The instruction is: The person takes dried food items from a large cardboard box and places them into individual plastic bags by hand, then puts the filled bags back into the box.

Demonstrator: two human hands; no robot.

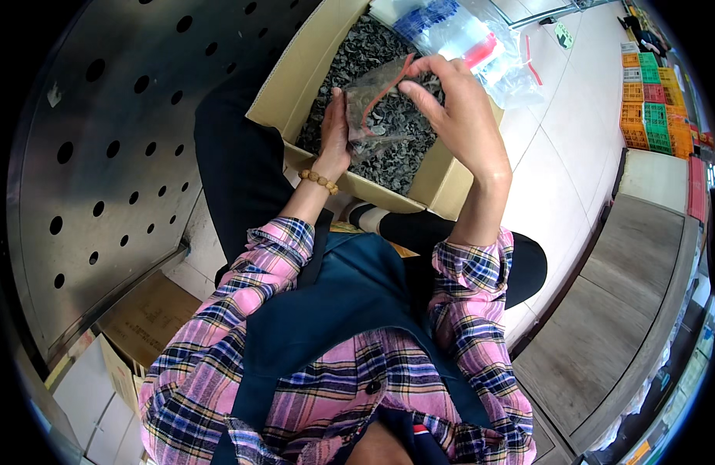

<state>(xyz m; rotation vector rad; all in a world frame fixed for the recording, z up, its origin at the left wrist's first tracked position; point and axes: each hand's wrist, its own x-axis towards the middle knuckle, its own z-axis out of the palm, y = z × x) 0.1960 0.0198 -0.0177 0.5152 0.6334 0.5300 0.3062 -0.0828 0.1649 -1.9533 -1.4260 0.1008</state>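
Observation:
A clear plastic zip bag [366, 107] with a red zip strip is held upright over a cardboard box [444, 180]. Dark, curled dried pieces [392, 165], resembling dried black fungus, fill much of that box. My left hand [335, 131], wearing a beaded bracelet [318, 181], supports the bag from its left side, the fingers pointing up. At the bag's upper right corner is my right hand [462, 110]. Its index fingertip meets the end of the red strip, with the thumb just below. Whether those two fingers pinch the film cannot be seen clearly.
Other clear plastic bags [450, 35] lie over the box's far right corner. A perforated metal panel [119, 116] rises at left, above a brown carton [151, 311]. On the right are a grey wooden surface [595, 325] and stacked coloured plastic crates [654, 110].

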